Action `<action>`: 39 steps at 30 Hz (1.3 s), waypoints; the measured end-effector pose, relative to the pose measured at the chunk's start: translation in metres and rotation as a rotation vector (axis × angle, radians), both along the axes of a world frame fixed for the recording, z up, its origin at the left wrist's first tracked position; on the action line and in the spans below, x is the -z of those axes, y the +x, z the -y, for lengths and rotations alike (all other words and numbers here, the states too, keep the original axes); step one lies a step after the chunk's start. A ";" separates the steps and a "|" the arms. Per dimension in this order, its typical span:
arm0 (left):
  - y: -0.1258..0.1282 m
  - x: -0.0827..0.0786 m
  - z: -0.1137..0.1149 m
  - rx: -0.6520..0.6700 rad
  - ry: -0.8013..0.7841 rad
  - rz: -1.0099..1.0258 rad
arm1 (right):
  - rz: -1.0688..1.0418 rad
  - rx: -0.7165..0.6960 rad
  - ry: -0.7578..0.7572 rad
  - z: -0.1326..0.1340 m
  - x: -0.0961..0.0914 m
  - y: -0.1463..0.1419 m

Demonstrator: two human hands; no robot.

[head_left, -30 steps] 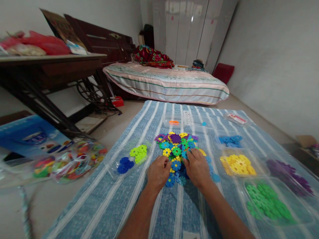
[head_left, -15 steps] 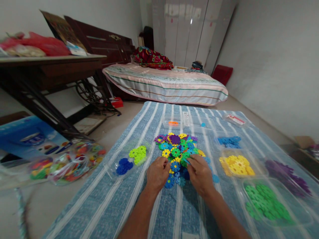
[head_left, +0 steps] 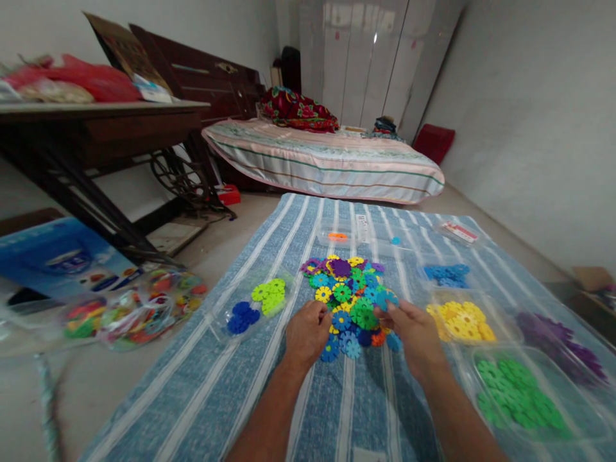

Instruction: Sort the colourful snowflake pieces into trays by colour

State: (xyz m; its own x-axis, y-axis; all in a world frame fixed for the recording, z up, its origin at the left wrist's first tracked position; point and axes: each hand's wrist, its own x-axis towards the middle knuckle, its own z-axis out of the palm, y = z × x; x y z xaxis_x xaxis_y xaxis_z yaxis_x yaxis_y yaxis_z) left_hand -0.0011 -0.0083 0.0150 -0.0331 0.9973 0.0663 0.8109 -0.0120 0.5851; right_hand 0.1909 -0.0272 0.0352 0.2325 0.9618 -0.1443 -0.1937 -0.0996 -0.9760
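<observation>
We see right hand (head_left: 418, 330) shifted rightward, pinching blue disc (head_left: 386, 298); orange disc (head_left: 378, 337) newly uncovered below grip. Left hand (head_left: 307, 330) unmoved beside pile (head_left: 342, 293); we can't tell its grip.

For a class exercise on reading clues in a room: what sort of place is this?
Most likely a bedroom in a home: there is a bed with red floral bedding heaped on it, and behind it a tall, pale wardrobe.

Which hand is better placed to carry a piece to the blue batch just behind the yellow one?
Probably the right hand: it holds a blue disc and is nearer the blue batch. The left hand is at the left edge of the pile.
</observation>
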 end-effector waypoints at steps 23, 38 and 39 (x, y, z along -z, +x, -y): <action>0.001 0.000 0.002 -0.003 0.011 0.001 | 0.674 0.117 0.136 -0.069 0.002 0.033; 0.000 0.003 0.000 0.014 0.026 -0.011 | 1.363 -0.126 0.533 -0.012 0.036 0.000; -0.001 0.003 0.000 0.016 0.027 -0.011 | 1.354 -0.104 0.554 -0.011 0.037 -0.001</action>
